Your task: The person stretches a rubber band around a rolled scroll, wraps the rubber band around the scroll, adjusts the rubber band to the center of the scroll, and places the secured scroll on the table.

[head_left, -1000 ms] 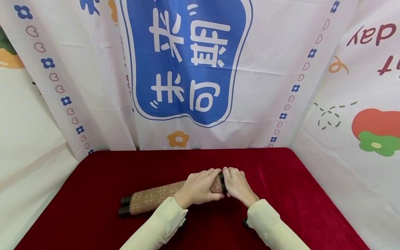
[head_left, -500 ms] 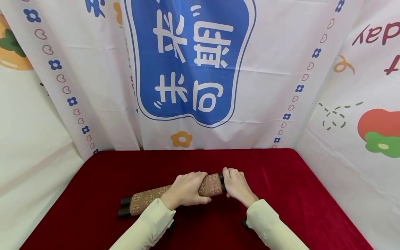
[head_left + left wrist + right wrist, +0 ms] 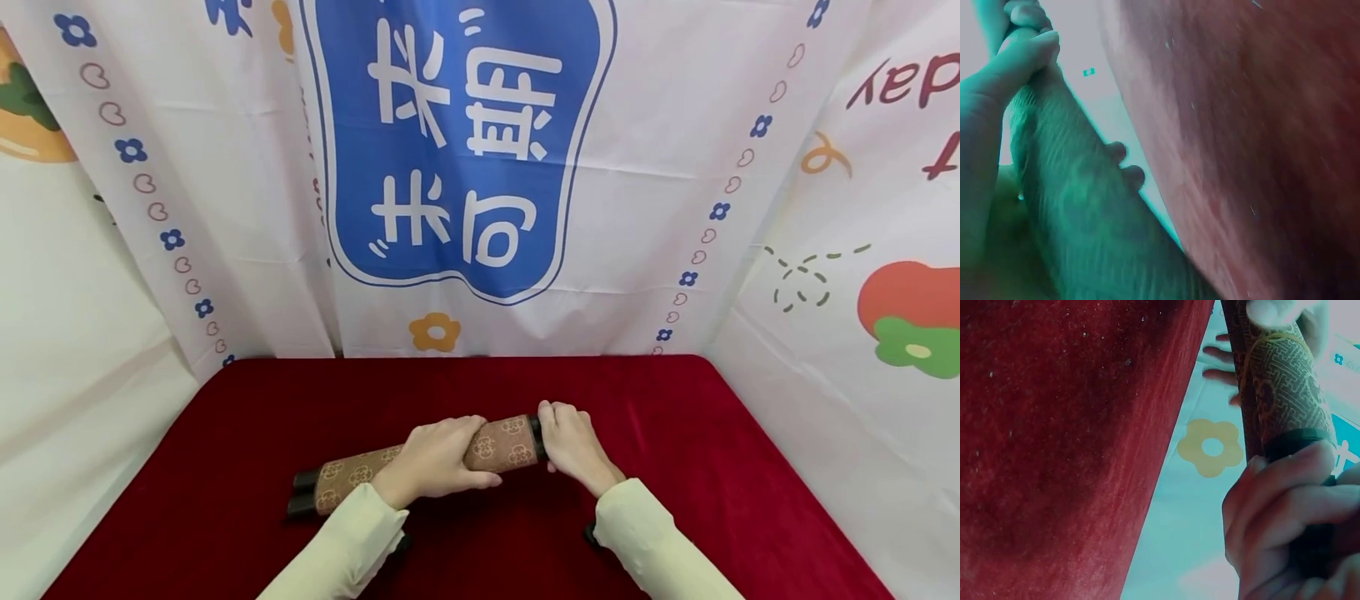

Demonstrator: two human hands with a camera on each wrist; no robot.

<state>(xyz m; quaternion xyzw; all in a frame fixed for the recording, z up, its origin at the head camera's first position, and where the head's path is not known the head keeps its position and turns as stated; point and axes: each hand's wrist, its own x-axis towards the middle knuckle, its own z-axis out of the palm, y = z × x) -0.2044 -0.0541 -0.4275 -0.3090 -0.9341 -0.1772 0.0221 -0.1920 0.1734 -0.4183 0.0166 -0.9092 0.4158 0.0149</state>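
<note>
A rolled scroll (image 3: 517, 443), covered in brown cloth with gold flower patterns, lies slanted across the table. Paired black rod ends (image 3: 302, 502) stick out at its left side. My left hand (image 3: 438, 460) grips the roll around its middle, thumb on the near side. At the right end, my right hand (image 3: 576, 447) has its fingers curled round the black rod ends, mostly hiding them. The right wrist view shows a thin yellow band (image 3: 1274, 336) looped on the roll close to the left thumb. In the left wrist view the patterned roll (image 3: 1091, 194) is blurred and tinted green.
Red velvet cloth (image 3: 712, 500) covers the table. White printed curtains (image 3: 645, 108) enclose it at the back and both sides, with a large blue lettered panel (image 3: 457, 150) at the back.
My left hand has slid leftward along the scroll from near its right end to its middle, uncovering more patterned cloth. The right hand keeps its hold at the right end.
</note>
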